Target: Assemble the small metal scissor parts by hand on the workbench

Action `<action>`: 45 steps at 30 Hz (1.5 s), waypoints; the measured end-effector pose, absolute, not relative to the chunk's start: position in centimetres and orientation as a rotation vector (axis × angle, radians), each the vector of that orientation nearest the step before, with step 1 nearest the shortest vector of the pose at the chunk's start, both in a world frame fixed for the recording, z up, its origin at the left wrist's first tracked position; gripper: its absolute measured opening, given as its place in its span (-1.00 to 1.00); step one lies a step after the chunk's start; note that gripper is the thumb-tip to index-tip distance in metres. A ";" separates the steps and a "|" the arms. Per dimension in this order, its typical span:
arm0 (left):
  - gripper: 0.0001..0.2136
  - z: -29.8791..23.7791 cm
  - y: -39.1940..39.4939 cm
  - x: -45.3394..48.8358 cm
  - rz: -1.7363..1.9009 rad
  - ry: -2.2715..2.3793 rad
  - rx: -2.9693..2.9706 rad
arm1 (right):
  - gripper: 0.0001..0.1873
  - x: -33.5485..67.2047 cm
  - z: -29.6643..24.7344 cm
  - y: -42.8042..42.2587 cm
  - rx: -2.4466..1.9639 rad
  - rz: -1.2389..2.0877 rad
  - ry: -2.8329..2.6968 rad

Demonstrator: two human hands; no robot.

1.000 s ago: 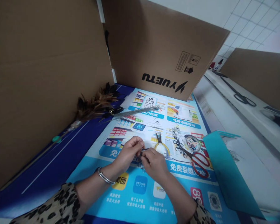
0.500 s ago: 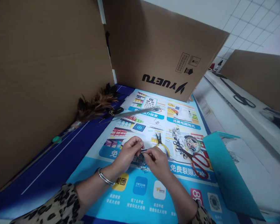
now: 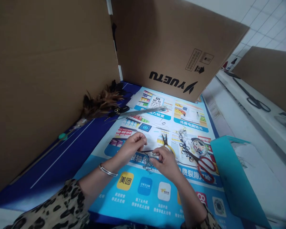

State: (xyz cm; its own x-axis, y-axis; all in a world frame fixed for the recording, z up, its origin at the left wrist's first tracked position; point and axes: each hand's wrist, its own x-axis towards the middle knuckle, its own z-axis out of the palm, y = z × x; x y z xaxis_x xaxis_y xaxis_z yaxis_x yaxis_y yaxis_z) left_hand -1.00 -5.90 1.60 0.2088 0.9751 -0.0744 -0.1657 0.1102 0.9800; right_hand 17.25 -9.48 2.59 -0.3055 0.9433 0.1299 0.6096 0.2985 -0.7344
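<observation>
Wire (image 3: 148, 164) lies in a loose tangle on the poster (image 3: 105, 187), just below the gap between the two hands. A thin dark strip (image 3: 147, 151) spans that gap. The left hand (image 3: 133, 145) is curled with its fingertips drawn together at one end of the strip; whether they grip it, I cannot tell. The right hand (image 3: 166, 161) is half bent, thumb and fingers slightly apart beside the tangle, and I cannot tell whether anything sits between them. A silvery bracelet (image 3: 108, 171) circles the left wrist.

Just beyond the right hand are the pliers (image 3: 165, 140), jaws spread and pointing away. To their right are dark rings (image 3: 186, 152), a round tin (image 3: 199, 146) and red-handled scissors (image 3: 206, 167) (their blades reach in among the rings). Farther off lie thin rods (image 3: 145, 111) and a feather duster (image 3: 102, 100). At the right stands a teal box (image 3: 238, 181); cardboard (image 3: 171, 41) stands behind.
</observation>
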 end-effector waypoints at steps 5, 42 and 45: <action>-0.84 1.5 -5.4 -1.7 0.884 0.959 1.227 | -0.93 17.7 2.6 -9.2 -1.383 0.764 -1.944; -0.80 -0.4 -5.8 -1.6 0.720 0.772 1.475 | -0.85 18.0 0.2 -9.0 -1.376 0.698 -1.925; -0.79 -0.8 -5.7 -1.5 0.765 0.788 1.447 | -0.87 17.8 -0.1 -9.0 -1.333 0.692 -1.949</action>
State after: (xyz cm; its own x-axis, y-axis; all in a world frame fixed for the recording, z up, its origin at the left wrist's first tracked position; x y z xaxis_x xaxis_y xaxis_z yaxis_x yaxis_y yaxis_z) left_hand -1.51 -5.65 -0.78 0.5452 0.8383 -0.0035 0.0212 -0.0097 0.9997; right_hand 17.80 -9.02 -0.05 -0.2553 0.9395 0.2284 0.5853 0.3382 -0.7369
